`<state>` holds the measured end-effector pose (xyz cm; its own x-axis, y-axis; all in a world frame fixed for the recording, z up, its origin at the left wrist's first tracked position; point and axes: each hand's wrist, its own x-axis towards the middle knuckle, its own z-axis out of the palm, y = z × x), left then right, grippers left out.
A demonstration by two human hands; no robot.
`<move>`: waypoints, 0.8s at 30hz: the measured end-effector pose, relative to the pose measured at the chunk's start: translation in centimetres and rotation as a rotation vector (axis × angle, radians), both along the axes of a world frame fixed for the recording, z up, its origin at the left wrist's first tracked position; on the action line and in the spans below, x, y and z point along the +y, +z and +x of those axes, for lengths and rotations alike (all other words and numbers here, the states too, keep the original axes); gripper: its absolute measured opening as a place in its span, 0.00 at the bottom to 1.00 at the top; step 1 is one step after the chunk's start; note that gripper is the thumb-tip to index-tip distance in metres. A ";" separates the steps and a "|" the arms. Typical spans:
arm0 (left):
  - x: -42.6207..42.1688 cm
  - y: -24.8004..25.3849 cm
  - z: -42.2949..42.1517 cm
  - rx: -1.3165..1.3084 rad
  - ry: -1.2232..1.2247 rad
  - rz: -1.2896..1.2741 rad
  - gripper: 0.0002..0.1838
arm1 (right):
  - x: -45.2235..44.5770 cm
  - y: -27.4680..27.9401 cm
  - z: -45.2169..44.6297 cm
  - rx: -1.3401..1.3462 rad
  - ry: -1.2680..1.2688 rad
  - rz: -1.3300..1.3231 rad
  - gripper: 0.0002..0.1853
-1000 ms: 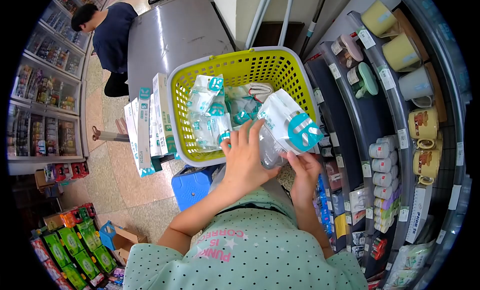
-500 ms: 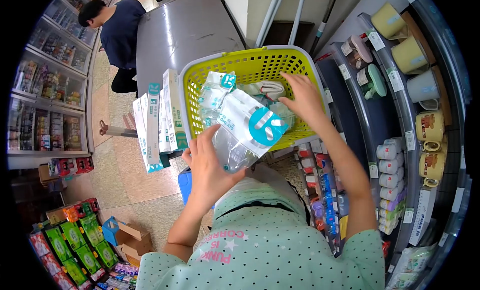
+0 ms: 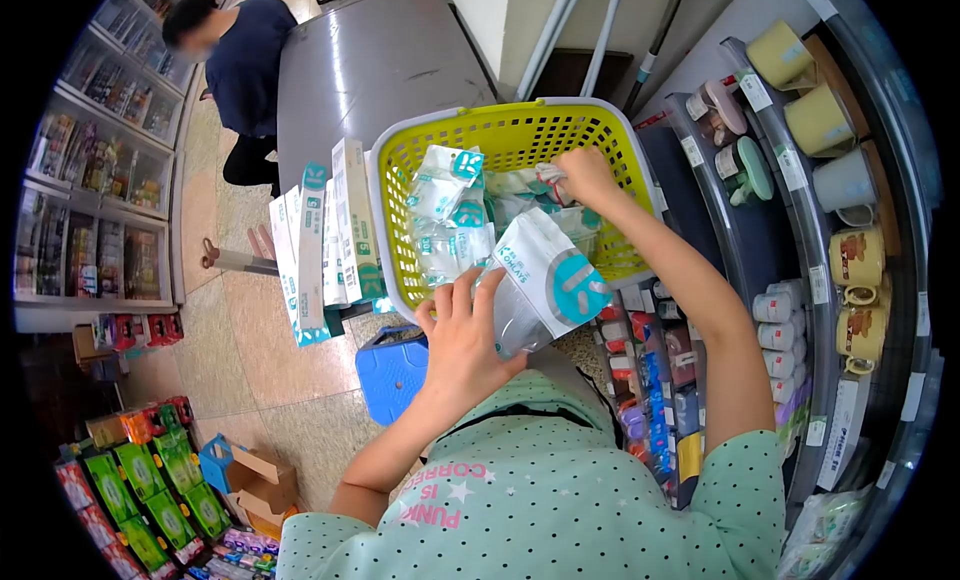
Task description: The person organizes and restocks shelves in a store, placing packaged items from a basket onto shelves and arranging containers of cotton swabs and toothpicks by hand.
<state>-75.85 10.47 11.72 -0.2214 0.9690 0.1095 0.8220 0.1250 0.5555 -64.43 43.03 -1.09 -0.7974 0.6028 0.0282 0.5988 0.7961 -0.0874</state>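
Observation:
My left hand (image 3: 465, 332) is closed on the near edge of a clear plastic packet (image 3: 553, 270) with a white and teal label, thumb below and fingers above. The packet is tilted over the near rim of a yellow-green basket (image 3: 512, 132). Inside the basket, my right hand (image 3: 587, 177) is closed on a whitish, rolled-looking item (image 3: 549, 173) with a red trace; its kind is unclear, and the fingers hide part of it. Several smaller teal-and-white packets (image 3: 445, 197) lie heaped in the basket's left side.
Upright white and teal boxes (image 3: 345, 220) stand left of the basket. Beyond is a grey table (image 3: 385, 60), with a person in a dark top (image 3: 247, 65) beside it. Shelves with mugs (image 3: 858, 257) line the right. A blue stool (image 3: 392, 372) and an opened carton (image 3: 262, 480) are on the floor.
My right hand has gone from open above the basket to closed on the whitish item. My left hand has moved the packet right and toward me, uncovering smaller packets.

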 end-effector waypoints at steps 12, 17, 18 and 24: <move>8.4 0.6 6.4 0.025 -0.279 0.118 0.54 | -7.6 18.6 16.1 1.021 -0.489 0.103 0.20; 12.1 -0.7 9.6 0.107 -0.281 0.172 0.55 | -14.2 20.0 21.4 1.235 -0.728 0.095 0.18; 12.6 -0.9 10.0 0.125 -0.278 0.167 0.55 | -15.2 20.0 22.0 1.264 -0.764 0.108 0.18; 14.0 -2.5 10.9 0.208 -0.301 0.064 0.55 | -19.4 17.4 24.8 1.318 -0.878 0.108 0.19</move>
<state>-65.00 24.50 9.17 0.1058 0.9771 0.1845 0.9130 -0.1690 0.3714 -39.65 23.62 16.36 0.3996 0.7927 0.4604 0.4099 0.2947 -0.8632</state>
